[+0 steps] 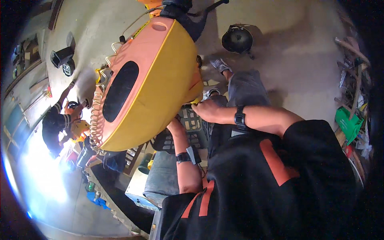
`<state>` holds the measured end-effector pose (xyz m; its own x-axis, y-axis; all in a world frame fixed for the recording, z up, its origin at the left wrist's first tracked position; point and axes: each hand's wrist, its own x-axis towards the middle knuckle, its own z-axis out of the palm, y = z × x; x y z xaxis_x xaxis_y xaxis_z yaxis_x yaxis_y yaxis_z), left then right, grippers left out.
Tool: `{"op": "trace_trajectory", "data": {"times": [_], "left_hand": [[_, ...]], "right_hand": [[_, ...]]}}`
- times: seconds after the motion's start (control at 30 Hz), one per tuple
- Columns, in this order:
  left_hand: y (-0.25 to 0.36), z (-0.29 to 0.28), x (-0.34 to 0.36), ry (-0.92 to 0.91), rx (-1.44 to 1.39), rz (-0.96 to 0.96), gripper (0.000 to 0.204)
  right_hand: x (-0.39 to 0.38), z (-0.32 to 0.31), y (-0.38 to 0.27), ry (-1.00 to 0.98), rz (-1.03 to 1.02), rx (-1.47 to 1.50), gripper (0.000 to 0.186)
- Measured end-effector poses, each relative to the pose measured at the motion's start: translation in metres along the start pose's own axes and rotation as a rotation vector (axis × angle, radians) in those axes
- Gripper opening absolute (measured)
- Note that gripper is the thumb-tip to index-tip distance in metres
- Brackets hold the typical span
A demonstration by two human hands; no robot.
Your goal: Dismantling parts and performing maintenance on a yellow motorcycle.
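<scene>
- A co-worker [60, 120] is crouching far left, well apart.
- The yellow shell [152, 84] is resting tilted above a dark crate [192, 128].
- Left hand [173, 125] is reaching beneath it; finger state cannot be told.
- Right hand [208, 110] is gripping the shell's lower edge, fingers curled; steadying both sides seems advisable.

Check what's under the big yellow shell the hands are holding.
Under the yellow shell: a dark plastic crate and a grey-trousered knee. The left hand reaches beneath the rim, fingers covered; the right hand grips the lower edge. Most of the crate is hidden.
</scene>
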<state>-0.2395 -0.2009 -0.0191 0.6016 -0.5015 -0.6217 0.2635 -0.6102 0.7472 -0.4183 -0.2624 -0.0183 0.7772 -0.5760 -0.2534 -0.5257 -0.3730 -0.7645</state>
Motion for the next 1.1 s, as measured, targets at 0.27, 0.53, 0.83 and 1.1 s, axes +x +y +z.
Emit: {"op": "trace_trajectory", "data": {"times": [0.27,0.53,0.83,1.1], "left_hand": [[0.002,-0.002,-0.001,-0.038,-0.003,-0.146,0.033],[-0.004,0.001,-0.002,0.114,0.139,0.207,0.030],[0.008,-0.004,0.010,0.082,-0.003,-0.210,0.033],[-0.037,-0.012,0.024,0.162,0.117,0.131,0.025]], "right_hand": [[0.002,-0.017,0.001,-0.110,0.040,0.027,0.018],[0.004,-0.019,-0.002,-0.138,0.007,-0.005,0.025],[0.006,-0.012,0.002,-0.078,0.032,-0.016,0.019],[0.006,-0.010,0.004,-0.130,0.077,0.005,0.025]]}}
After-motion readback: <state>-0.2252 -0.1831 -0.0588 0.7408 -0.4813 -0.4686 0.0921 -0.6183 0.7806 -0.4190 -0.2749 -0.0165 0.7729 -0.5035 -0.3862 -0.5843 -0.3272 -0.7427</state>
